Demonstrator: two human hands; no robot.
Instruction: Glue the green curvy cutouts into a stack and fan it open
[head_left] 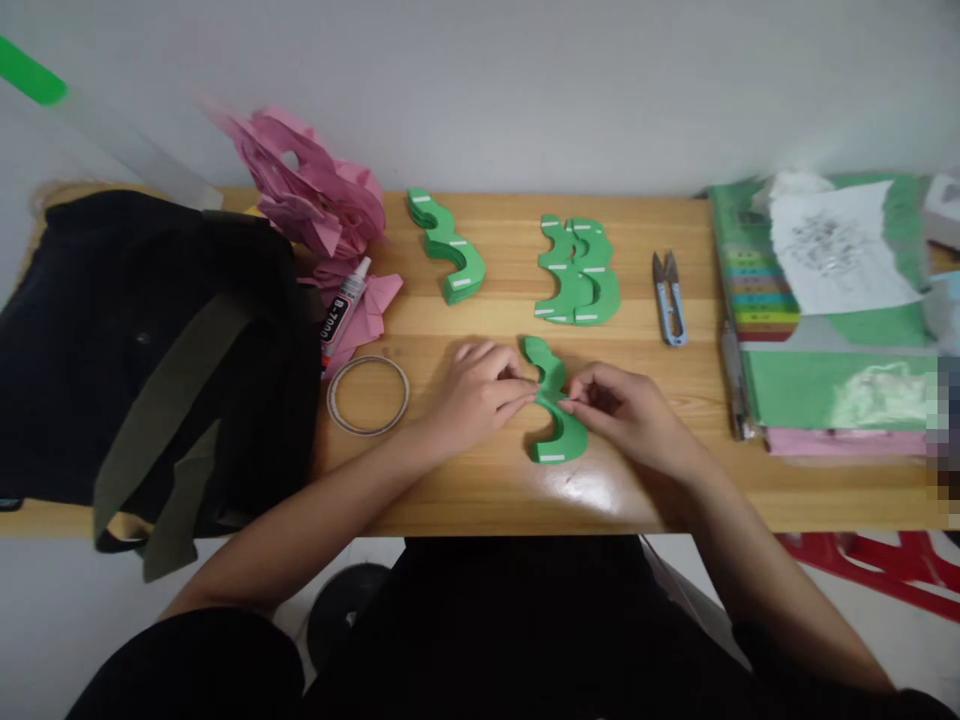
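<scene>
Green wavy papers (570,288): three groups are seen on the table (465,500), two at the back and one in front; stacked sheets cannot be counted.
Left hand (476,392) and right hand (631,408): two are counted; the front piece (551,378) is flanked by both, neither clearly nearer.
Front piece: placed between the fingertips, its long axis pointed away from the body.
Tape ring (364,432), glue tube (343,312), snips (662,300): one of each.
Fingers (517,386): drawn narrow at the piece's middle; what is pinched cannot be told.
White strip (552,458): one is clearly seen, at the near end.
</scene>
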